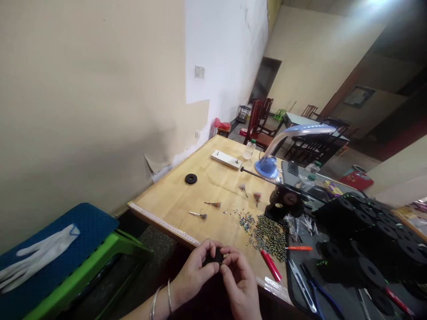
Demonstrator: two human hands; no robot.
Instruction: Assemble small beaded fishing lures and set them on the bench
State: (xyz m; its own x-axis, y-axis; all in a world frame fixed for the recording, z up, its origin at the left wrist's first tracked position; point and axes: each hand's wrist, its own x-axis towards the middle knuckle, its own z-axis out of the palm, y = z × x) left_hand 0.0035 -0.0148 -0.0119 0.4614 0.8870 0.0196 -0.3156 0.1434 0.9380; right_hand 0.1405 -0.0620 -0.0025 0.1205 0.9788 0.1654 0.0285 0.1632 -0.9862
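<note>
Both my hands meet at the bottom centre, over the near edge of the wooden table (187, 195). My left hand (196, 269), with bangles at the wrist, is closed round a small black object (213, 257), possibly a spool. My right hand (240, 278) pinches at the same black object from the right, fingers curled. A pile of small striped beads (270, 235) and a scatter of coloured ones (247, 221) lie just beyond my hands. A red-handled tool (271, 265) rests to the right of them.
A black disc (191, 178), small tufted pieces (213, 204), a white block (226, 159) and a blue desk lamp (267, 166) stand on the table. Black spools (373, 231), scissors and pliers (310, 284) crowd the right. A white glove (40, 255) lies on a blue stool at left.
</note>
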